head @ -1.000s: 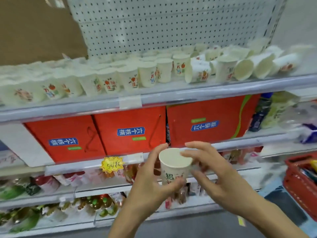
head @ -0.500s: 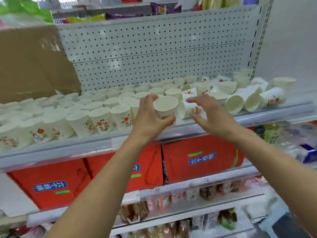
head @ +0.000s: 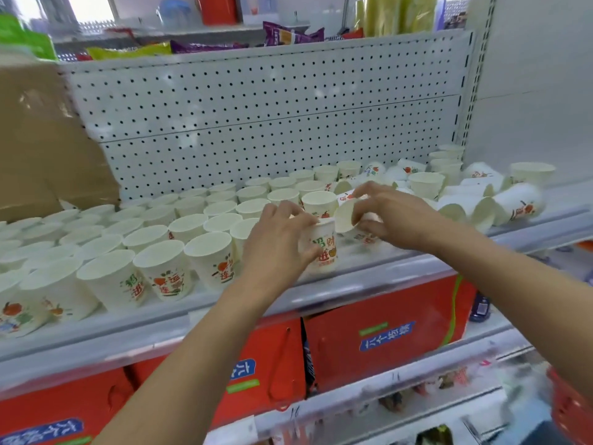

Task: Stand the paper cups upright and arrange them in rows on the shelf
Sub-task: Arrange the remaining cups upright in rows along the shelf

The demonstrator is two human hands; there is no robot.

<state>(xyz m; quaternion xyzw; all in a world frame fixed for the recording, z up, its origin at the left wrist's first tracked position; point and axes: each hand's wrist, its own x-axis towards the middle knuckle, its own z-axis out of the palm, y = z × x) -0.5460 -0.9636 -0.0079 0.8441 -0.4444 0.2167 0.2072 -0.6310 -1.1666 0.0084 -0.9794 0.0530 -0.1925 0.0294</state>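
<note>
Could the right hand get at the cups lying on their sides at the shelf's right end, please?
Probably yes: the sideways cups lie unobstructed just beyond the right hand, though it now grips another tipped cup.

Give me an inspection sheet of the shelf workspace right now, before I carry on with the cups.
Surface: shelf, grey, front rail bare.
Job's things: upright cups in rows on the left; tipped cups lie jumbled on the right.
Clutter: cardboard box at the left, behind the cups.
Hands: left hand grips an upright front cup at the row's end; right hand holds a sideways cup beside it.
Cables: nothing seen.
Surroundings: pegboard behind; red boxes on the shelf below; snack packets above.
</note>
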